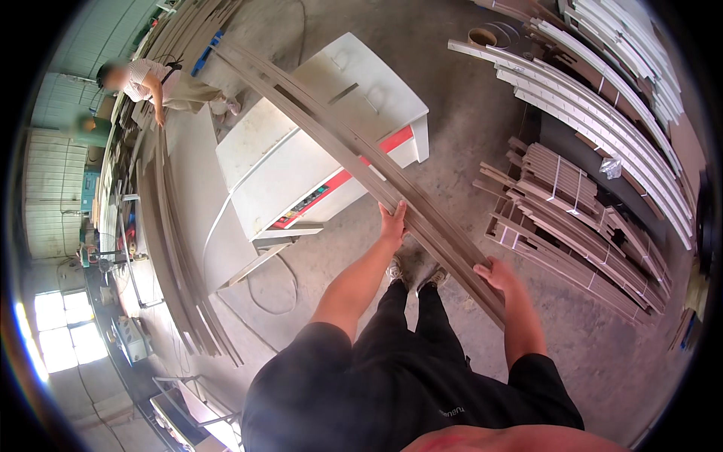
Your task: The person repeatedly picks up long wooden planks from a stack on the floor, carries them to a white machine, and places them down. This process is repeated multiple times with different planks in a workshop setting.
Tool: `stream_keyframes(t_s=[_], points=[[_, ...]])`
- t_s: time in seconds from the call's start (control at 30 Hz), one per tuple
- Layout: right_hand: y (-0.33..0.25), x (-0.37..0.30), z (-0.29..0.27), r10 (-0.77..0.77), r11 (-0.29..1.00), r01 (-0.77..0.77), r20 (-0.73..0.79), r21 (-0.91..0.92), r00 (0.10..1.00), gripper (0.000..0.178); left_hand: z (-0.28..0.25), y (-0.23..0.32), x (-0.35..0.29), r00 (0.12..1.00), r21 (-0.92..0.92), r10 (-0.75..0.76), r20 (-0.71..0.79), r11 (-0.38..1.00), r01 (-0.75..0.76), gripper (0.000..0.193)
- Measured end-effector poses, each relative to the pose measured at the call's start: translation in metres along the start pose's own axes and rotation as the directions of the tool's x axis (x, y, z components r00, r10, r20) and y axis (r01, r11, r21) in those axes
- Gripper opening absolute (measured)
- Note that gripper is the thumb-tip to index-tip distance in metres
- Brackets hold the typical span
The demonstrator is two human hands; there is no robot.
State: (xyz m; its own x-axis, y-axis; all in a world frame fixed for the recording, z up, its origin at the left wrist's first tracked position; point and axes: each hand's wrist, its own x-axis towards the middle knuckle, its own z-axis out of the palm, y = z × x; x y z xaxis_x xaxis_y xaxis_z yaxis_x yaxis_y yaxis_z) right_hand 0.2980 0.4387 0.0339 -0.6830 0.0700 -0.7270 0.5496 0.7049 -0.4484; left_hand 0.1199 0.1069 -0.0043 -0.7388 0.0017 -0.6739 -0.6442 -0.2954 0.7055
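While my left hand (392, 224) and right hand (500, 276) both grip the long, narrow, brown, wood-like strips (434, 230) slanting across the white, red-banded, box-shaped cabinet (290, 175), I should share the weight evenly so the lengths don't twist or slide. Small pale lettering (452, 412) marks my black fabric clothing (399, 384); the strips show no readable label.

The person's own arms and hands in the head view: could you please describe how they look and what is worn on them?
Both arms wear plain black fabric short sleeves, left and right, leaving the forearms bare. The bare left hand and bare right hand show no gloves; I see no watch, band or cable on either wrist.
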Motion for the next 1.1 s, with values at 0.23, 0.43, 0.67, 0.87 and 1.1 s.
stream_keyframes(t_s=[0.23, 0.43, 0.67, 0.87, 1.1], points=[[0.04, -0.061, 0.032, 0.07, 0.982, -0.098, 0.172, 0.159, 0.983, 0.088, -0.016, -0.004, -0.013, 0.998, 0.1, -0.035, 0.045, 0.994, 0.03, 0.1], [0.154, -0.101, 0.093, 0.134, 0.96, -0.163, 0.138, 0.227, 0.981, 0.085, -0.008, -0.03, -0.046, 0.982, 0.126, -0.126, 0.141, 0.986, 0.108, 0.102], [0.194, -0.157, 0.116, 0.296, 0.9, -0.303, 0.071, 0.315, 0.953, 0.07, -0.014, -0.086, -0.035, 0.979, 0.266, -0.13, 0.159, 0.96, 0.084, 0.088], [0.346, -0.227, 0.199, 0.669, 0.373, -0.211, -0.104, 0.904, 0.736, 0.063, -0.017, -0.054, -0.003, 0.945, 0.141, -0.121, 0.304, 0.987, 0.081, 0.064], [0.255, -0.245, 0.185, 0.774, -0.149, 0.063, 0.077, 0.987, 0.629, 0.065, -0.009, 0.003, 0.02, 0.99, 0.219, -0.097, 0.101, 0.973, 0.073, 0.079]])
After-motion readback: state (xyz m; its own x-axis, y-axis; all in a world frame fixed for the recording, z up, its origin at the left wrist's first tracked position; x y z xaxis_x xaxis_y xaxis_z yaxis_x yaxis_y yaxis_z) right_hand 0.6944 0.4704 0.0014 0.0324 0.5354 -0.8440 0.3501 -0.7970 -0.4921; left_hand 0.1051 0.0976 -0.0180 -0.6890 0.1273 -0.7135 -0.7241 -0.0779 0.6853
